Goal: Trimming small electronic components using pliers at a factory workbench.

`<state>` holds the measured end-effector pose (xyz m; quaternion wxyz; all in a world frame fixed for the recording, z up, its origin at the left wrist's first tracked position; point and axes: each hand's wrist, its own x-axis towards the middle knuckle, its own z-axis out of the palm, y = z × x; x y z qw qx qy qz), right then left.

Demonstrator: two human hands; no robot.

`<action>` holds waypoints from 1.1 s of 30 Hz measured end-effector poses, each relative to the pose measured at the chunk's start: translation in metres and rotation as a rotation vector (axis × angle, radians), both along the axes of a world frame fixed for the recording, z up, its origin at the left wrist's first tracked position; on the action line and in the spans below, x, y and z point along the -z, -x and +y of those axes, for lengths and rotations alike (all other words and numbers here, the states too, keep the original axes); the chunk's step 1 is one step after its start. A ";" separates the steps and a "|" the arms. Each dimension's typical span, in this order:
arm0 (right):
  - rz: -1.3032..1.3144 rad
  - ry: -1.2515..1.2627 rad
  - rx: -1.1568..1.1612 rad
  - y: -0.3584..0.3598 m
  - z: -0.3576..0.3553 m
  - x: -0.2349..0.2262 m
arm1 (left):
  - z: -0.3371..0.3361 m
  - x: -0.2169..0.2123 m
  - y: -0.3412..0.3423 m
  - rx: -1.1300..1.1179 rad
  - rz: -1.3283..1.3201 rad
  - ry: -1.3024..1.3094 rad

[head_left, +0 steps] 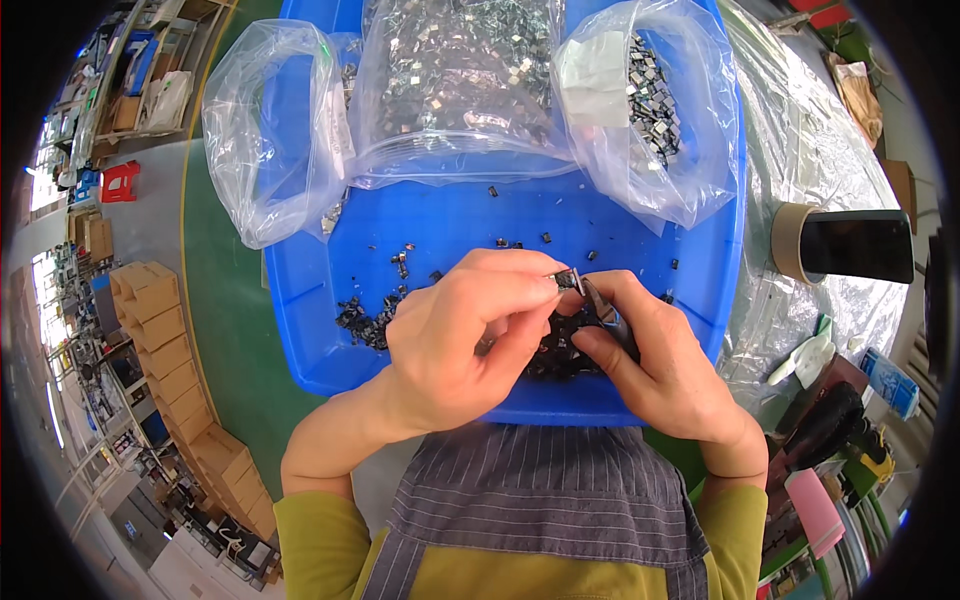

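My left hand (455,335) pinches a small dark electronic part with a shiny metal side (566,279) between thumb and fingertips. Against that part stands the tip of a dark hand tool (622,335), which looks like small pliers or cutters. My right hand (668,365) is closed round this tool, and its exact kind is partly hidden by the fingers. Both hands are over the near side of a blue plastic tub (300,340). Loose small black parts (365,325) lie in a heap left of my left hand. More dark pieces (555,362) show between and below my hands.
Across the tub's far side lies a clear bag of small parts (460,70). Open clear bags hang at the left (270,190) and right (700,80), the right one holding metal-topped parts. A phone (860,245) leans on a tape roll (790,243) at right. Cardboard boxes (165,330) stand left.
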<state>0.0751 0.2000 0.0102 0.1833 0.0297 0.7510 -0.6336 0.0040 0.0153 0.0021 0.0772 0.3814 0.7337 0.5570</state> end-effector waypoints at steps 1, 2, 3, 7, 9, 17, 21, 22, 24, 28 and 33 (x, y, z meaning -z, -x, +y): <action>0.007 0.000 -0.002 0.000 0.000 0.000 | 0.001 0.000 -0.001 -0.029 0.025 0.007; 0.006 -0.001 -0.003 0.000 -0.001 0.000 | 0.002 0.000 -0.001 -0.030 0.024 0.006; 0.010 0.000 -0.006 0.001 -0.001 -0.001 | 0.002 0.000 0.000 -0.037 0.084 0.012; 0.017 -0.020 -0.004 0.002 -0.002 -0.002 | 0.002 0.000 0.000 -0.036 0.190 0.043; 0.012 -0.014 0.000 0.003 -0.002 -0.002 | 0.003 0.001 0.000 -0.040 0.225 0.046; 0.007 -0.132 -0.005 0.001 -0.002 0.000 | 0.003 -0.002 0.001 -0.048 0.296 0.113; 0.024 -0.118 0.013 0.000 -0.002 0.001 | 0.005 0.000 0.000 -0.053 0.234 0.074; 0.016 -0.110 0.011 0.000 -0.002 0.001 | 0.003 -0.001 -0.001 -0.036 0.113 0.063; 0.009 -0.091 0.015 0.001 -0.002 -0.001 | 0.003 -0.005 -0.003 -0.018 -0.007 0.053; 0.001 -0.069 0.021 0.001 -0.002 -0.002 | 0.004 -0.008 -0.004 0.035 -0.526 -0.100; 0.072 -0.135 0.022 -0.001 -0.002 0.002 | 0.007 -0.004 -0.007 -0.051 -0.277 -0.004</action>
